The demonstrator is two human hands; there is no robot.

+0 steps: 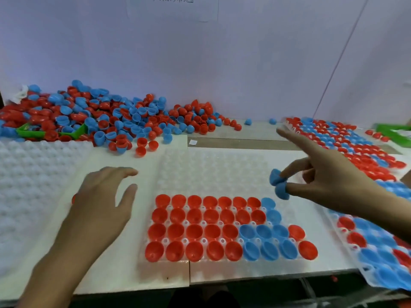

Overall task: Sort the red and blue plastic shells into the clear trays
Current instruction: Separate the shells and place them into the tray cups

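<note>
A clear tray (213,170) lies in the middle of the white board. Its front rows hold red shells (195,232) on the left and blue shells (264,238) toward the right; its back rows are bare. My right hand (329,181) hovers over the tray's right edge and pinches two blue shells (279,183) between thumb and a curled finger, the index finger pointing left. My left hand (104,203) hovers left of the tray with fingers relaxed. A speck of red (73,198) shows at its outer edge; I cannot tell whether it is held.
A big loose heap of red and blue shells (93,118) lies along the back left, with a green bin (29,132) half buried. Filled trays (347,141) sit at the right and one (382,252) at the front right. A stack of white trays (33,174) is at the left.
</note>
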